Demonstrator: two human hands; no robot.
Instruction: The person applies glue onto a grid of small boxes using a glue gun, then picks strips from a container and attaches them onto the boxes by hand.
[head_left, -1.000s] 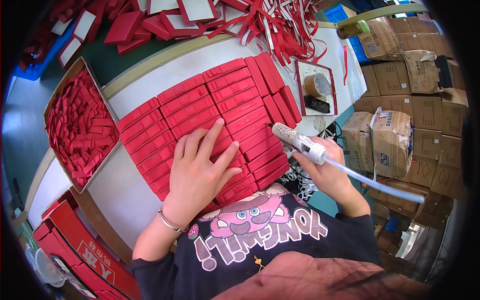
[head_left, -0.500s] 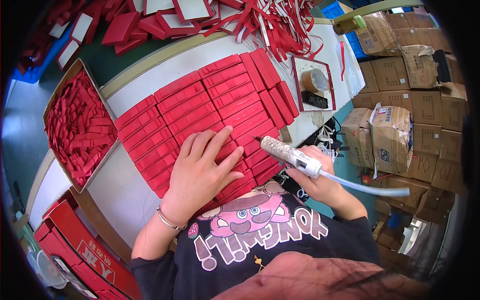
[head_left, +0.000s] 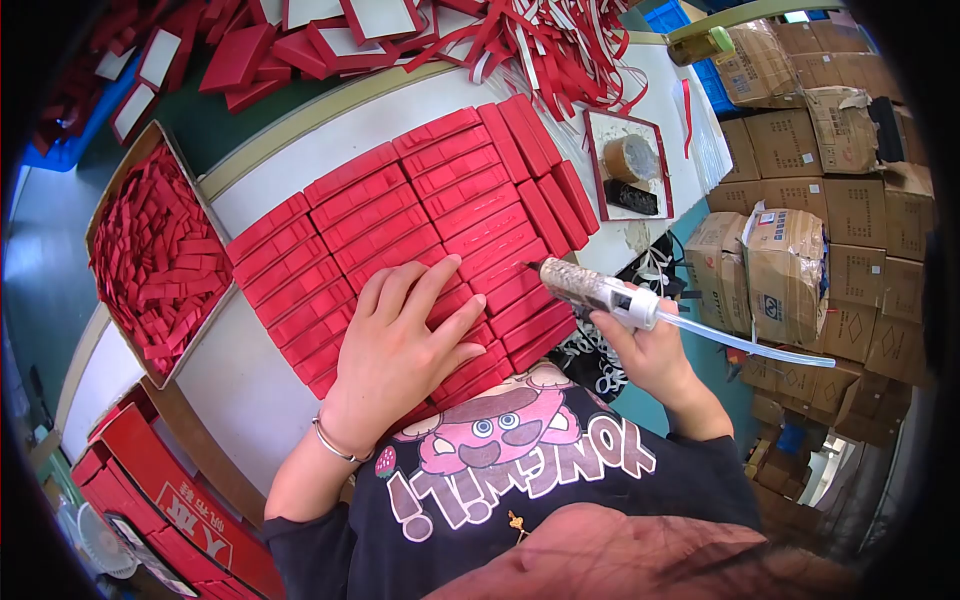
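Note:
Rows of small red boxes (head_left: 375, 225) lie packed side by side on the white table, many with a red ribbon bow along the edge. My left hand (head_left: 405, 335) rests spread on the nearer boxes, fingers apart. A hot glue gun (head_left: 590, 292) with a clear glue stick (head_left: 750, 345) out of its back is gripped in my right hand (head_left: 650, 345). Its dark nozzle tip points left, just over or touching a box in the right-hand column; I cannot tell which. Shiny thin lines of glue show on several boxes there.
A carton of red ribbon bows (head_left: 165, 260) stands at the left. Loose red ribbons (head_left: 545, 50) and open red boxes (head_left: 240, 58) are heaped at the back. A tray (head_left: 598, 128) with a tape roll (head_left: 630, 158) sits at the right. Stacked cardboard cartons (head_left: 785, 275) stand beyond the table.
My right hand and the glue gun have moved to the right and slightly up along the box. My left hand has stayed in place.

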